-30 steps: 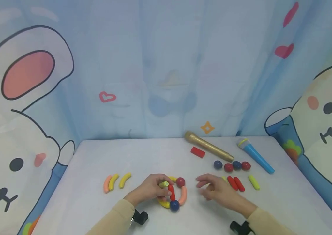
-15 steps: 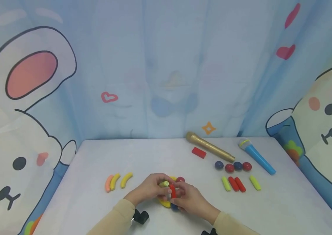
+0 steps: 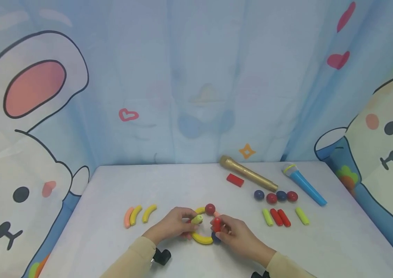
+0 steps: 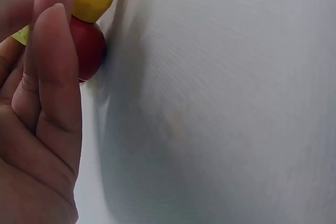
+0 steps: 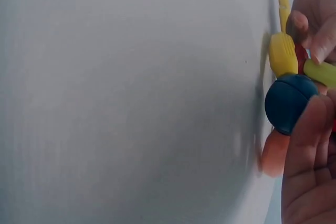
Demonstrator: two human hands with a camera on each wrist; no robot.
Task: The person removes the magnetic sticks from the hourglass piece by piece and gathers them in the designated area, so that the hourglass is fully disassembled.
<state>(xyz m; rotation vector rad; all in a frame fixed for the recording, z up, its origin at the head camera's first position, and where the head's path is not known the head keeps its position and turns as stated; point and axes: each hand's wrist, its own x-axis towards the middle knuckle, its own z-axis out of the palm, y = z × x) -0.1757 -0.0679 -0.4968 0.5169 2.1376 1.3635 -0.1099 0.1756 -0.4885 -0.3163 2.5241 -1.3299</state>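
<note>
A ring of curved rods and balls lies on the table between both hands. It has a yellow curved rod (image 3: 202, 238) at the front, a red ball (image 3: 210, 209) at the back and a blue ball (image 3: 216, 238) at the right. My left hand (image 3: 173, 225) pinches a yellow-green rod (image 3: 197, 219), which points up and right over the ring. My right hand (image 3: 236, 234) pinches an upright red rod (image 3: 217, 224) above the blue ball. In the right wrist view an orange curved rod (image 5: 274, 153) adjoins the blue ball. Left fingers partly hide the ring's left side.
Loose curved rods (image 3: 135, 215) lie at the left. At the right are several balls (image 3: 271, 198) above red rods (image 3: 276, 217) and yellow-green rods (image 3: 302, 216). A gold microphone (image 3: 248, 173), a blue microphone (image 3: 305, 185) and a red block (image 3: 235, 180) lie behind.
My right hand has come in from the right and taken hold of the red rod. That rod and the blue ball have shifted right, away from the yellow-green rod in my left hand.
</note>
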